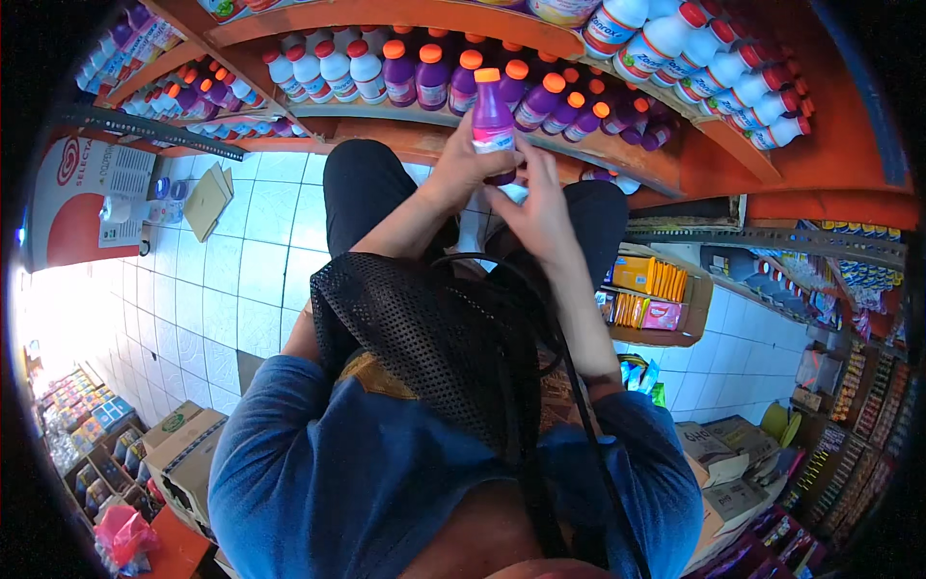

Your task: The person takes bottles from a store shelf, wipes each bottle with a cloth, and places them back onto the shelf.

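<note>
A purple plastic bottle with an orange cap (493,108) is upright in front of the shelf, in the grip of my left hand (459,163). The left thumb lies across its label, low on the bottle. My right hand (535,206) is at the bottle's lower right side, fingers raised and thumb apart below the base. Whether its fingertips press on the bottle is hard to tell. Just behind stand purple bottles with orange caps (432,79) in rows on an orange wooden shelf (347,112). White Zonrox bottles with red caps (335,69) stand to their left.
More white bottles (644,51) fill the upper shelf. By my right knee is a cardboard box (694,297) of packets. Flattened cardboard (208,201) lies on the tiled floor (268,217) at left. Cartons (188,456) are behind me on both sides. A black mesh bag (427,326) covers my lap.
</note>
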Tool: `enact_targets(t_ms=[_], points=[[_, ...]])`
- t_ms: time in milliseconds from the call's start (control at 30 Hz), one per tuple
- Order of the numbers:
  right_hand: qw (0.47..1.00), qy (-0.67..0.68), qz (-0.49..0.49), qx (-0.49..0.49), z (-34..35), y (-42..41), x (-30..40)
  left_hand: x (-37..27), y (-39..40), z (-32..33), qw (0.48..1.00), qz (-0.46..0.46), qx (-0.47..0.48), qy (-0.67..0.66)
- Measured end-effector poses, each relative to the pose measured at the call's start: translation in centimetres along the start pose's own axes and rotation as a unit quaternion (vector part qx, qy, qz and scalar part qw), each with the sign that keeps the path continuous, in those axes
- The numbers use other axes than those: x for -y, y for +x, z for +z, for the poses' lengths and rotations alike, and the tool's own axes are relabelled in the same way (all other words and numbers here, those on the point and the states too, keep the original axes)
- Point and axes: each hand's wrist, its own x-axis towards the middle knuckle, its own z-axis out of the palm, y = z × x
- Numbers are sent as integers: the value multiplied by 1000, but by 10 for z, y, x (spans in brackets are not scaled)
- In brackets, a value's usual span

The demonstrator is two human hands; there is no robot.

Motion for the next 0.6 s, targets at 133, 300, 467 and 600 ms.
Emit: enact_targets(t_ms=[133, 300, 467, 600], points=[[971, 219, 89, -38, -32, 20, -7, 2, -2, -5, 992, -33, 102, 71], [918, 354, 179, 6, -25, 13, -4, 31, -23, 2, 972, -147, 186, 8], [922, 336, 166, -93, -49, -1, -25, 52, -36, -13, 918, -214, 260, 211], [965, 132, 22, -227, -170, -1, -1, 58, -45, -17, 886, -187, 270, 327]])
